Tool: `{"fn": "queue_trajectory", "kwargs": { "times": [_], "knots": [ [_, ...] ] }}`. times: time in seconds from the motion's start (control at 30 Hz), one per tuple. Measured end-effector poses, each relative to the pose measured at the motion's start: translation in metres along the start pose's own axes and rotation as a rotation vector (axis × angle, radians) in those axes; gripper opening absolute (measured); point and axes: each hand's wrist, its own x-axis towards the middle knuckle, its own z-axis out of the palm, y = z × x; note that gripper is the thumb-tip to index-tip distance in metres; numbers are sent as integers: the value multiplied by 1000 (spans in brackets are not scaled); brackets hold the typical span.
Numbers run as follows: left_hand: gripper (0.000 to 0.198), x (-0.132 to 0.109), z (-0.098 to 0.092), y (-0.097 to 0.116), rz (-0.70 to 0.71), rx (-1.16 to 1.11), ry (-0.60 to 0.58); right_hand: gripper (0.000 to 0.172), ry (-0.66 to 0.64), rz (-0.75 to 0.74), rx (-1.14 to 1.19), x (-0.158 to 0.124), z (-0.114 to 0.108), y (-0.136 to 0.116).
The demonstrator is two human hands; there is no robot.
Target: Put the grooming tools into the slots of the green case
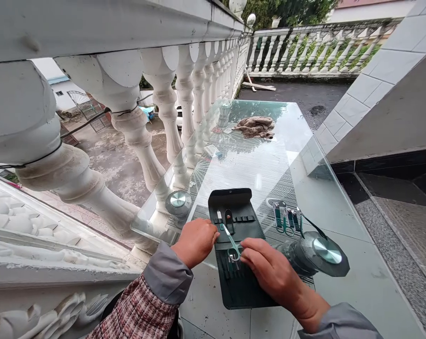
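A black manicure case (pixel 239 209) lies unfolded on the glass table (pixel 255 165), with small tools tucked in its loops. My left hand (pixel 196 241) is curled at the case's left edge, pressing on it. My right hand (pixel 269 268) rests on the lower half of the case and pinches the ring handle of small teal scissors (pixel 231 241), whose blades point up and left towards a loop. Several teal nail clippers and a thin tool (pixel 286 220) lie loose on the glass just right of the case.
A white balustrade (pixel 156 94) runs close along the table's left side. A crumpled brown cloth (pixel 255 126) lies at the far end. Round metal table fittings sit at the near left (pixel 178 201) and near right (pixel 324 252). A tiled wall (pixel 382 89) rises on the right.
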Motion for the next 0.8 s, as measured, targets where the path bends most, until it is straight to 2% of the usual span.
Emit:
{"fn": "queue_trajectory", "kwargs": {
  "times": [0.1, 0.17, 0.23, 0.37, 0.57, 0.8],
  "knots": [
    [28, 0, 0, 1, -9, -5, -6, 21, 121, 26, -78, -8, -19, 7],
    [28, 1, -1, 3, -15, -7, -10, 18, 201, 125, -216, -12, -26, 19],
    [28, 1, -3, 5, -23, -7, -13, 12, 210, 228, -359, -15, -27, 33],
    [29, 3, -4, 8, -34, 2, -18, 12, 111, 311, -497, -20, -18, 55],
    [29, 3, -3, 7, -35, 4, -22, 19, -77, 395, -610, -27, -15, 63],
    [24, 3, -3, 8, -42, -17, -26, 22, -96, 397, -610, -29, -11, 66]
  ]
}}
